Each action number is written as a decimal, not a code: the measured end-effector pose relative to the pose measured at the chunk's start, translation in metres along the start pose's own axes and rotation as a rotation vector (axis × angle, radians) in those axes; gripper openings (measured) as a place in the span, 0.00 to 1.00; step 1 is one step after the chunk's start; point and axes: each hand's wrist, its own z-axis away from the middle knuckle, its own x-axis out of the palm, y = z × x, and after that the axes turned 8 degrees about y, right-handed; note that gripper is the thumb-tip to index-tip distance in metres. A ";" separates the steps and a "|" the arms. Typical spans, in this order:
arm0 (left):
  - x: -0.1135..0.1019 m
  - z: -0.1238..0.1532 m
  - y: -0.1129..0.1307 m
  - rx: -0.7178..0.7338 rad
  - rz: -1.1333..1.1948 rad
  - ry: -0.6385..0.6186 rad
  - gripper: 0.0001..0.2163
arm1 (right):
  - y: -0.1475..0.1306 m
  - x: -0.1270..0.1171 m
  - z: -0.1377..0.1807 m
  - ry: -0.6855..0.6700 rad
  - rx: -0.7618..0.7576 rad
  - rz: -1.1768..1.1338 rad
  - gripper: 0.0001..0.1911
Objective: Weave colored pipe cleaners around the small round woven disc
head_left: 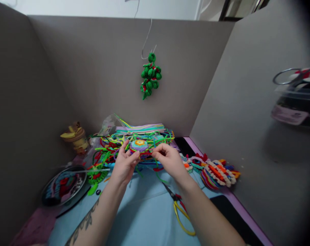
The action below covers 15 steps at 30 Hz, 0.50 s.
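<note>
Between my two hands is a small round crocheted piece (139, 145) in rings of orange, light blue and purple, with red along its lower edge. My left hand (126, 160) grips its left side, the thumb at the lower rim and a finger raised behind. At the right edge, my right hand (167, 159) pinches a red strand (146, 154) between thumb and fingers. Scissors with yellow handles (180, 215) lie on the blue cloth below my right hand, partly behind the forearm. A heap of colourful strands (155, 138) spreads behind the piece.
Left stand a bowl of crocheted pieces (65, 186), a green crocheted item (96, 176) and a yellow-brown pot-like object (76, 138). Finished-looking crochet pieces (219, 174) and a black flat object (231, 215) lie right. A green crocheted cluster (151, 75) hangs on the grey back panel (98, 68).
</note>
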 end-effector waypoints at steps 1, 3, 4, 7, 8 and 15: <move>0.000 0.000 -0.001 -0.007 0.004 0.000 0.42 | 0.000 -0.001 -0.001 -0.016 0.001 -0.007 0.06; 0.000 0.001 -0.001 -0.027 0.012 -0.002 0.41 | -0.001 -0.003 -0.003 -0.054 0.004 -0.022 0.05; 0.001 0.001 -0.001 -0.038 0.018 -0.006 0.41 | -0.001 -0.004 -0.004 -0.073 0.008 -0.029 0.05; 0.000 0.002 0.000 -0.080 0.045 -0.032 0.39 | 0.001 -0.006 -0.006 -0.104 0.031 -0.057 0.05; 0.000 0.002 0.001 -0.091 0.052 -0.042 0.39 | 0.002 -0.006 -0.007 -0.105 0.037 -0.068 0.05; -0.004 0.000 0.001 -0.173 0.078 -0.127 0.32 | 0.007 -0.005 -0.009 -0.107 0.064 -0.121 0.07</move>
